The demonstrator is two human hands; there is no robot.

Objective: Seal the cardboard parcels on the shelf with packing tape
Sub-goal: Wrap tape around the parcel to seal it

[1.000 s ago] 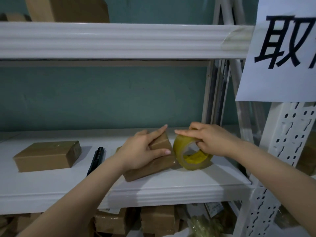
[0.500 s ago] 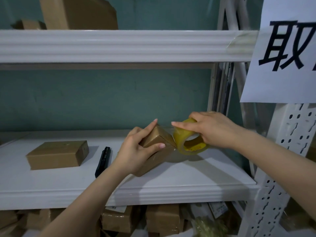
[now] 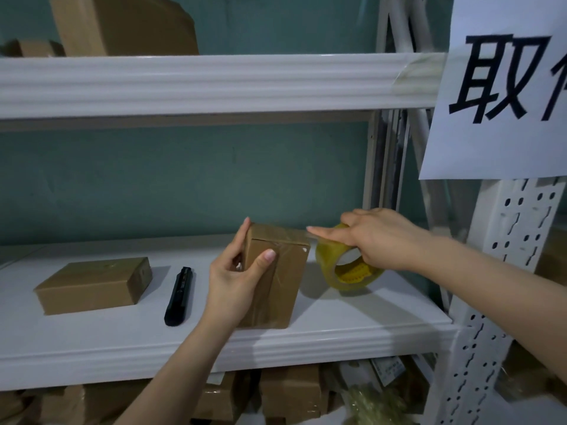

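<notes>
Left hand (image 3: 236, 277) grips upright parcel (image 3: 276, 277) — right hand (image 3: 380, 237) just beside, holding tape roll (image 3: 343, 268).

Left hand (image 3: 236, 280): bare from fingertips to wrist, and we get a good look at it, with slim fingers and smooth knuckles.
Left thumbnail (image 3: 270, 255): right there in plain view, rounded and neatly trimmed, with a soft sheen.
Left forearm (image 3: 171, 372): bare all the way down to the bottom edge of the view, slender and smooth.
Right hand (image 3: 377, 240): bare too, with the back of it on show and the knuckles reading as low ridges.
Right index nail (image 3: 310, 230): narrow, reaching just past the fingertip. It's slightly blurred, so the finish is hard to call.
Right forearm (image 3: 497, 289): bare out to the right edge, looming wider as it nears the lens.
</notes>
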